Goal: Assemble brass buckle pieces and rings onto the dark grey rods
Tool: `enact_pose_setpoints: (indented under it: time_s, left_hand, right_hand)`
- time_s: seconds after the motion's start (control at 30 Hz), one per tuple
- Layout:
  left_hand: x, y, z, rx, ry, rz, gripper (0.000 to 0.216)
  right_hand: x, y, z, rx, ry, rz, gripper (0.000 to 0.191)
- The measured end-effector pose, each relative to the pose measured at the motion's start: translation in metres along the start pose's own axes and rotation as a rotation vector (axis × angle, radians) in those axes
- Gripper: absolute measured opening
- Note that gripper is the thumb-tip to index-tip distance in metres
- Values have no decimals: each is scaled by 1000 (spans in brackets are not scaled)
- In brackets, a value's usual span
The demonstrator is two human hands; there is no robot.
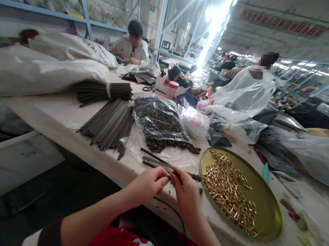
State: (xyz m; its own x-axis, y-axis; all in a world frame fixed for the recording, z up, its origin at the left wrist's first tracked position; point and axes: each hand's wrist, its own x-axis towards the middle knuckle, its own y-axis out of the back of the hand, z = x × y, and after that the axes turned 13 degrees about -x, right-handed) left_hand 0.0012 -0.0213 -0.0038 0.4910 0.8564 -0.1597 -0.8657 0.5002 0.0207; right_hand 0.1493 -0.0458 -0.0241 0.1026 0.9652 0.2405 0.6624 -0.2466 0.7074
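My left hand and my right hand meet at the table's near edge, fingers pinched together on a thin dark strap that has small dark rings threaded on it. Two or three more dark strips lie just beyond my fingers. A round gold tray to the right holds several small gold buckles. A clear plastic bag of small dark rings lies open behind, rings spilling onto the plastic.
Loose dark strips and a tied bundle of them lie at the left. Big white sacks fill the far left. Two other people work further down the long table among plastic bags and a pink cup.
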Motion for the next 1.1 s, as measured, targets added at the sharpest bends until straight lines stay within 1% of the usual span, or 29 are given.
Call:
enact_pose_setpoints:
  time_s: [0.13, 0.33, 0.4, 0.5, 0.6, 0.73, 0.97, 1.1]
  left_hand:
    - [1, 0, -3, -15, 21, -6, 22]
    - [9, 1, -8, -59, 59, -17, 23]
    - [12, 1, -9, -75, 66, -15, 24]
    - [17, 1, -11, -95, 88, -4, 21]
    - [22, 0, -14, -98, 112, 3, 20]
    - [30, 0, -19, -88, 125, 19, 21]
    - [38, 1, -21, -43, 138, 31, 20]
    - [40, 1, -18, -31, 124, 31, 20]
  right_hand:
    - [0, 3, -4, -37, 103, -17, 29]
    - [-3, 5, -7, 24, 174, -69, 36]
    - [-3, 4, -5, 15, 182, -57, 36]
    - [-1, 0, -1, -29, 142, 10, 31]
    - [2, -4, 2, -62, 88, 63, 22]
    - [5, -10, 7, -84, 104, 109, 14]
    - [11, -14, 13, -25, -10, 91, 10]
    - [11, -13, 16, -16, -22, 85, 9]
